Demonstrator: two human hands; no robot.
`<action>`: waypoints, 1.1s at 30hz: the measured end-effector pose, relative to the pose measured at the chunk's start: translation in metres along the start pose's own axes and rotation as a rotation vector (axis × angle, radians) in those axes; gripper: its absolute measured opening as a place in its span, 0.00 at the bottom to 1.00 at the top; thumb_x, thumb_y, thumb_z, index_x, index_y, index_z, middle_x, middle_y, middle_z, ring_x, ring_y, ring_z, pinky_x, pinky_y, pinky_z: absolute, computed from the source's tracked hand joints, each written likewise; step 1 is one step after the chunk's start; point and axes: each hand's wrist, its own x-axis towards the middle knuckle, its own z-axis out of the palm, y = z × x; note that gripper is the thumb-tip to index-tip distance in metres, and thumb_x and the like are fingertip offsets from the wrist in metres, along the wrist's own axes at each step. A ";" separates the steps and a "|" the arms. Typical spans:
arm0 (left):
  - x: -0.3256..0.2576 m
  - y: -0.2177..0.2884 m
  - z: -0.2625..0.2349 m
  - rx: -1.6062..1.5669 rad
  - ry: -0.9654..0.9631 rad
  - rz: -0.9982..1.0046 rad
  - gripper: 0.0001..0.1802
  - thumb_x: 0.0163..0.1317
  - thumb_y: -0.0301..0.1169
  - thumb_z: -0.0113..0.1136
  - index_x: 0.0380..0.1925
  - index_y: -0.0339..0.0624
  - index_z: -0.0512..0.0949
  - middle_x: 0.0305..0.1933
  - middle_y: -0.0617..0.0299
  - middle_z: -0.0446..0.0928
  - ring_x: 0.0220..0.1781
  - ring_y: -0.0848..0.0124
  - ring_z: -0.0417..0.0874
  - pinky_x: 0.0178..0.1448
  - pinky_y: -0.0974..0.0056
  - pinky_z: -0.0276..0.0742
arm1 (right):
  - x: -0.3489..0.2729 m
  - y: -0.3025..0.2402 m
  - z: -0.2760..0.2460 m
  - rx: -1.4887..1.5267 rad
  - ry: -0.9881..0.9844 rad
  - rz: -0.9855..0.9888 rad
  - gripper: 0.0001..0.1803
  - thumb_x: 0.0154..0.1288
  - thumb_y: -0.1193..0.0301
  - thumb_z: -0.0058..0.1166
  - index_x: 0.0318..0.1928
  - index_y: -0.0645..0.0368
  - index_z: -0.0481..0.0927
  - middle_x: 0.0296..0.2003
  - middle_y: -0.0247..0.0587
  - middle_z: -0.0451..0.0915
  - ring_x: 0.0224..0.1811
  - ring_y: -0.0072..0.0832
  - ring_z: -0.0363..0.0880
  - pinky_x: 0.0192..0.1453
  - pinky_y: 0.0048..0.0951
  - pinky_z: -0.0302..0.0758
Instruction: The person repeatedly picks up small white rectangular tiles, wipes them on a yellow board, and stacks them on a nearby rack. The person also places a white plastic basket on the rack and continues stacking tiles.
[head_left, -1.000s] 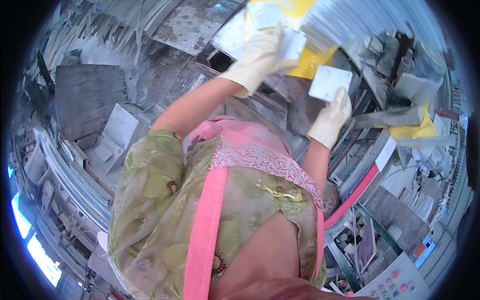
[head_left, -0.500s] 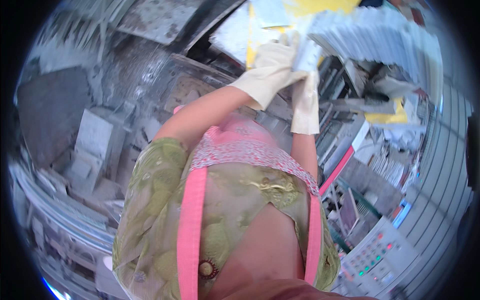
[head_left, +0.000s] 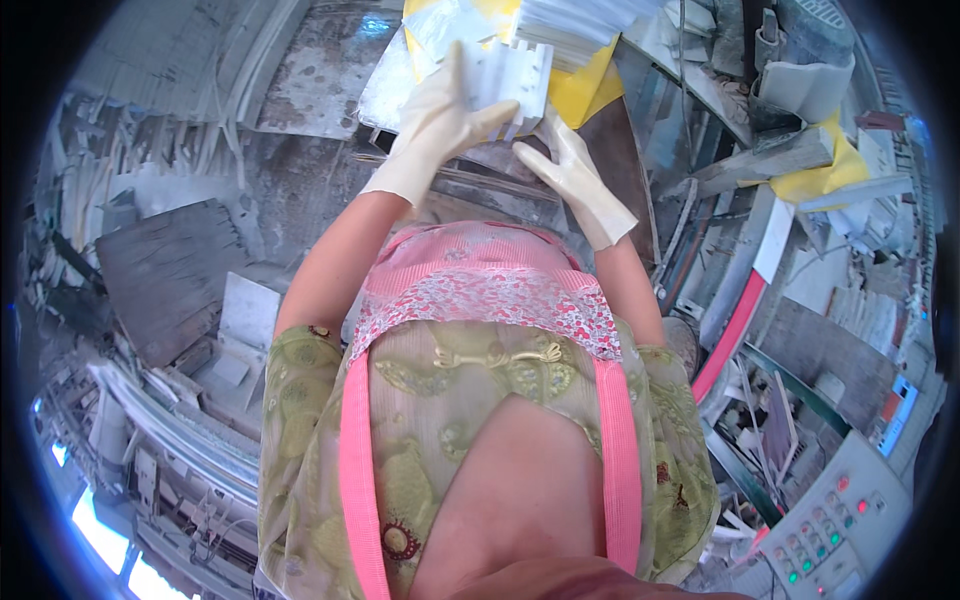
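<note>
A small bundle of white strips (head_left: 508, 82) with uneven, step-like edges stands on the work surface at the top middle. At its left side is my left hand (head_left: 438, 125) in a cream rubber glove, fingers stretched up and thumb spread across the near edge. My right hand (head_left: 575, 170), gloved alike, is at the bundle's near right corner with thumb and fingers apart. Some right fingertips are hidden or blurred by the bundle. Just behind lies a larger row of thin white strips (head_left: 590, 18). Yellow sheeting (head_left: 585, 92) shows beside the bundle.
At the right are a grey control panel (head_left: 835, 525) with lit buttons, a red and white bar (head_left: 735, 325) and a white bucket-like container (head_left: 805, 85). Leaning boards (head_left: 170, 275) and long rails (head_left: 190, 425) fill the left. Scrap strips (head_left: 140, 145) lie upper left.
My hands have parted and now flank the small bundle; before, they were close together at the larger row. The whole view has shifted, with the row now farther left and up.
</note>
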 end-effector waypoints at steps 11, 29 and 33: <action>0.018 0.068 0.039 0.603 0.126 -0.301 0.76 0.36 0.66 0.77 0.73 0.18 0.53 0.53 0.32 0.80 0.55 0.46 0.85 0.58 0.55 0.82 | -0.001 -0.007 0.001 -0.512 -0.112 0.052 0.49 0.61 0.46 0.64 0.73 0.61 0.59 0.60 0.58 0.78 0.53 0.52 0.84 0.56 0.48 0.79; 0.023 0.039 -0.009 0.586 -0.213 -0.103 0.71 0.32 0.55 0.77 0.77 0.32 0.55 0.63 0.34 0.74 0.62 0.43 0.79 0.66 0.52 0.76 | 0.030 0.029 -0.014 -1.028 0.169 -0.188 0.27 0.57 0.65 0.61 0.56 0.67 0.80 0.58 0.53 0.77 0.64 0.47 0.70 0.73 0.42 0.65; 0.018 0.039 -0.007 0.616 -0.138 -0.058 0.70 0.32 0.55 0.77 0.76 0.33 0.57 0.62 0.35 0.75 0.61 0.43 0.80 0.64 0.52 0.77 | 0.039 0.032 0.007 -0.799 0.291 -0.201 0.27 0.57 0.65 0.62 0.54 0.71 0.80 0.58 0.56 0.78 0.67 0.48 0.69 0.72 0.44 0.68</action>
